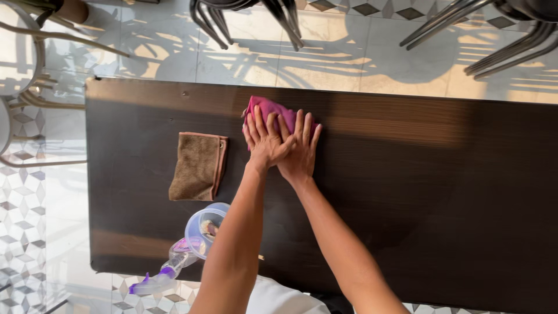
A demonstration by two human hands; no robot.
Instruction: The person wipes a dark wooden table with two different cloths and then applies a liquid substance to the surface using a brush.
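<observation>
Together, left hand (264,139) and right hand (299,152) press a magenta cloth (268,109) onto the dark table (442,192).

Cafe or eatery dining area: long dark wooden table (407,192), patterned geometric tiled floor (23,232), metal-legged chairs (500,29) beyond the table's far edge.

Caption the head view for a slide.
Both hands, left hand over right hand, press a magenta cloth on a dark wooden table.
</observation>
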